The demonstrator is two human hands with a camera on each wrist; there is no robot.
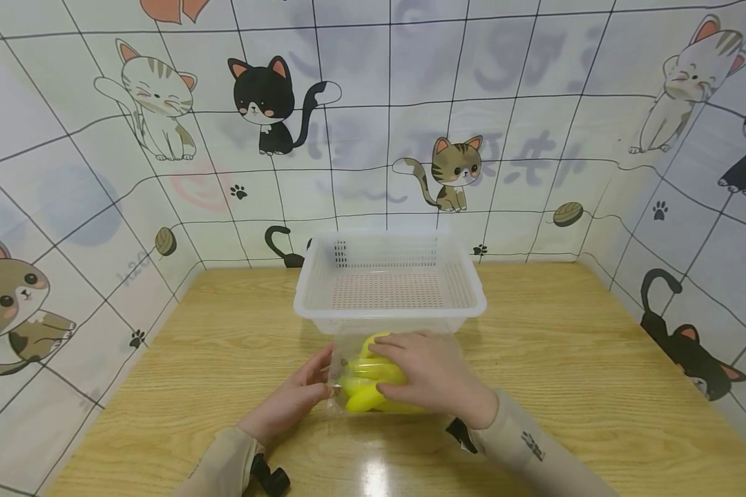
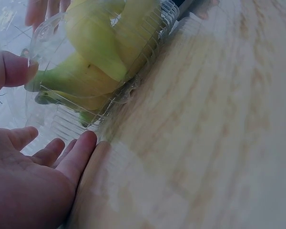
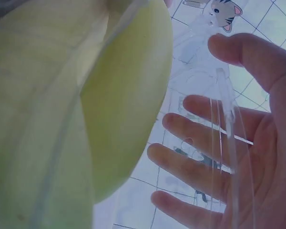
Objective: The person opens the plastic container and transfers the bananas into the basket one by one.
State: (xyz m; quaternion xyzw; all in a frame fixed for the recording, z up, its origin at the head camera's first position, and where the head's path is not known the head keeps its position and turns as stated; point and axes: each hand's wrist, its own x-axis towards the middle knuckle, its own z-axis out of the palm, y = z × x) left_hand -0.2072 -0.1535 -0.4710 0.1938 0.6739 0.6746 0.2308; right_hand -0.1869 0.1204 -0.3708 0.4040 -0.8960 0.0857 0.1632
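Note:
A clear plastic clamshell box (image 1: 348, 339) lies on the table in the head view, with yellow bananas (image 1: 373, 373) inside. Green-tipped stems show through the plastic in the left wrist view. At the box's left end is my left hand (image 1: 289, 404); its thumb (image 2: 19, 71) touches the upper edge and its fingers extend along the lower edge. Over the right part of the box lies my right hand (image 1: 429, 376), fingers spread and nearly straight. In the right wrist view, a clear plastic edge (image 3: 231, 143) passes in front of the right hand's palm and fingers.
Behind the box stands a white perforated plastic basket (image 1: 390, 313). The wood-grain table (image 1: 236, 324) extends to both sides. Cat-patterned sheets (image 1: 360, 138) wall off the back, left and right. A black strapped device (image 1: 270, 476) sits on the left wrist.

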